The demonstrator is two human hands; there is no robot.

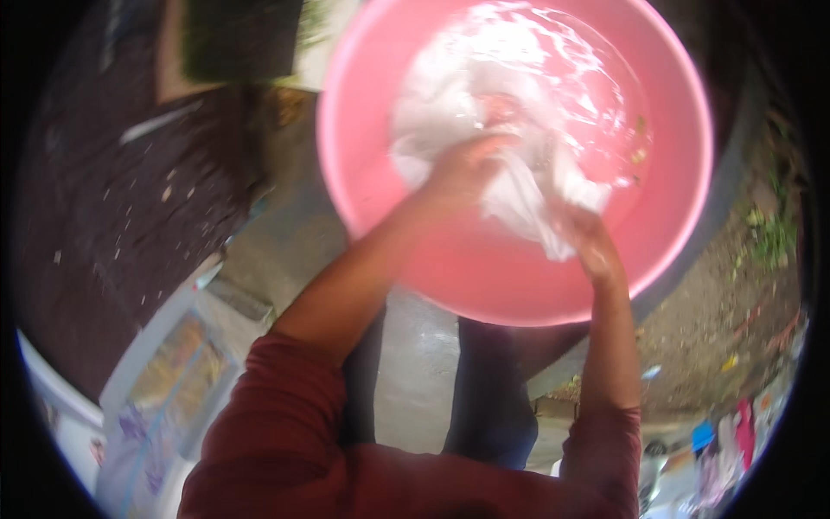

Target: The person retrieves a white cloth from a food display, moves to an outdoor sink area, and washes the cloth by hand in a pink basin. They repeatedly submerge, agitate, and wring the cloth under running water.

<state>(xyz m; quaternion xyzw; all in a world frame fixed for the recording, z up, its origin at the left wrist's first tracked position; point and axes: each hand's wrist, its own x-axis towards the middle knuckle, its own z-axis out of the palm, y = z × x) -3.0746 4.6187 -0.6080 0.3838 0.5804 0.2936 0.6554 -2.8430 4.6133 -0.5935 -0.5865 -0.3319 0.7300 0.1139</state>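
A large pink plastic basin [697, 149] holds water, with a wet white cloth [519, 185] partly in it. My left hand [470, 165] is closed on the cloth near the middle of the basin, its fingers blurred. Lower and to the right, my right hand [580, 227] grips another part of the same cloth, close to the basin's near right side. Folds of the cloth hang between the two hands. Bright glare on the water hides part of the cloth at the far side. Small green bits lie by the basin's right inner wall.
Concrete ground [418, 370] shows between my legs. Dark soil [130, 194] with pale flecks spreads at the left, near a low block [240, 298]. At the right are bare earth and a grass tuft [771, 240]. Coloured cloths [726, 447] appear at the lower right.
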